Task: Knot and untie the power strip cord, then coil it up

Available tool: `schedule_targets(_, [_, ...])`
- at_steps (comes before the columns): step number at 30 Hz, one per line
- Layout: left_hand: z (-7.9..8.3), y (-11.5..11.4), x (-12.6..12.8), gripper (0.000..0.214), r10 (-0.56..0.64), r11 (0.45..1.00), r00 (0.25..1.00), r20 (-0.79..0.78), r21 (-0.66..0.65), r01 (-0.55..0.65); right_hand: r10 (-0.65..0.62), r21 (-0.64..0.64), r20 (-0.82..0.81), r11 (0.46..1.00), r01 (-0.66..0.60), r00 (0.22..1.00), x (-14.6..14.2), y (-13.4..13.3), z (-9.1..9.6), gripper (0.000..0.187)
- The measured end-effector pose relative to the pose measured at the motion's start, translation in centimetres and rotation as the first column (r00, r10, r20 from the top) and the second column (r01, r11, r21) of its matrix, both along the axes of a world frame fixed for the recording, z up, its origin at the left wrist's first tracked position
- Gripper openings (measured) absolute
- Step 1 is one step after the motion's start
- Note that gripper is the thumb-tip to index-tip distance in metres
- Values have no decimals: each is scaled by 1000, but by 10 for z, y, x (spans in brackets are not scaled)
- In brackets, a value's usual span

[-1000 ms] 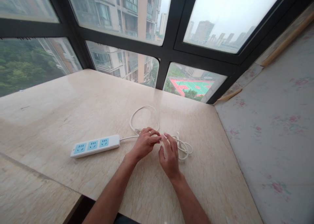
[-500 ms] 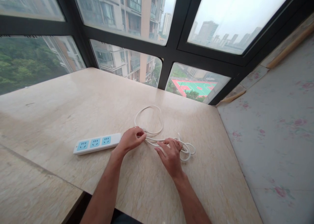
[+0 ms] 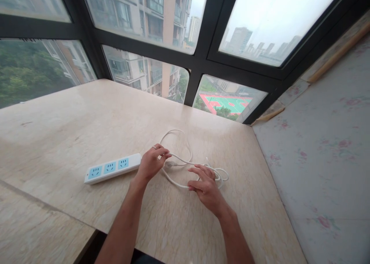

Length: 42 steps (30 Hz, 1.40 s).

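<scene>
A white power strip (image 3: 114,169) with three blue sockets lies to the left of my hands. Its white power cord (image 3: 177,184) runs in loose loops across the countertop between and beyond my hands. My left hand (image 3: 152,162), with a ring on one finger, pinches a strand of the cord between thumb and fingertips. A pale plug (image 3: 169,164) rests just right of those fingertips. My right hand (image 3: 206,185) is curled over the cord at the right, thumb against one strand and fingers by the coiled part; its exact hold is partly hidden.
The marbled countertop (image 3: 95,121) has a seam at left and a dark gap at the front edge. Dark-framed windows (image 3: 199,63) border the back. A floral-papered wall (image 3: 318,160) closes the right side.
The plug now shows beside my left fingertips, and the cord strands between my hands have spread apart. My right hand has shifted slightly right and down, its thumb now at the lower strand.
</scene>
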<state>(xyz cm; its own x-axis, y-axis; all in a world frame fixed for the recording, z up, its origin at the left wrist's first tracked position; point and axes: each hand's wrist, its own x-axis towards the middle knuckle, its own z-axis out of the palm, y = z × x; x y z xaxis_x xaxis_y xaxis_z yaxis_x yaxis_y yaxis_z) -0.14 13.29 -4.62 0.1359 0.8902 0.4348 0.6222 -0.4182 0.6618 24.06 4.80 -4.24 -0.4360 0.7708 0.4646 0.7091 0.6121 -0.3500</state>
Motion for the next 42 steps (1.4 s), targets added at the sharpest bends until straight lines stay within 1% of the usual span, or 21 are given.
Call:
schedule_targets(4, [-6,2,5,9,59,998,998,13,15,-59,65,-149,-8,987,-66,998,26,-7,12,16])
schedule_targets(8, [-9,3,9,8,115,993,993,2,-9,-115,44,-297,-94,952,-70,995,48,-13,22,13])
schedule_targets(10, [-9,3,10,7,148,989,989,-18,28,-148,9,-327,-95,944,-40,995,51,-14,24,15])
schedule_targets(12, [-10,4,10,7,189,979,981,-52,91,-184,-43,-300,-66,954,22,997,47,-15,23,19])
schedule_targets(14, [-11,5,10,7,219,969,973,-71,131,-209,-120,-194,-46,975,109,992,37,-15,21,21])
schedule_targets(16, [-12,6,10,7,218,969,974,-67,133,-208,-171,-52,-47,984,168,984,21,-16,21,14])
schedule_targets(17, [-12,6,11,7,209,972,976,-63,127,-200,-169,6,-46,986,169,985,11,-18,22,10])
schedule_targets(18, [-13,6,11,6,201,974,978,-60,118,-193,-142,40,-37,989,144,989,0,-20,23,10])
schedule_targets(20, [-13,5,12,6,181,980,982,-60,89,-176,-49,34,6,998,49,999,-25,-26,25,22])
schedule_targets(22, [-12,5,13,6,165,985,984,-60,53,-162,27,-22,53,999,-26,998,-51,-32,23,45])
schedule_targets(23, [-11,4,13,6,160,987,985,-59,38,-157,41,-54,74,998,-37,996,-63,-36,21,59])
schedule_targets(24, [-11,4,14,6,158,987,986,-57,27,-157,51,-83,92,996,-44,994,-74,-39,18,67])
schedule_targets(25, [-10,4,14,7,163,987,985,-53,22,-162,65,-112,114,992,-52,991,-83,-41,15,68])
schedule_targets(26, [-10,4,14,7,171,985,984,-49,20,-170,67,-128,136,991,-50,988,-90,-44,11,62])
schedule_targets(29, [-9,4,15,9,199,980,980,-27,31,-198,14,-112,212,994,10,977,-95,-49,4,30])
schedule_targets(30, [-8,4,15,10,208,977,978,-16,37,-208,0,-99,234,995,24,972,-91,-50,4,25])
schedule_targets(32, [-8,4,15,11,231,972,973,13,48,-231,5,-80,265,997,17,964,-77,-53,6,26])
schedule_targets(35, [-7,4,13,13,278,959,959,46,44,-280,44,-77,289,997,-23,956,-44,-59,13,20])
schedule_targets(38, [-7,6,11,16,339,941,939,55,1,-339,58,-126,284,992,-23,957,1,-64,15,22])
schedule_targets(40, [-7,6,11,18,381,924,923,51,-41,-380,-2,-131,250,991,36,968,36,-67,11,30])
schedule_targets(42, [-8,7,11,19,416,908,909,29,-69,-413,-94,-93,232,989,118,968,74,-67,3,36])
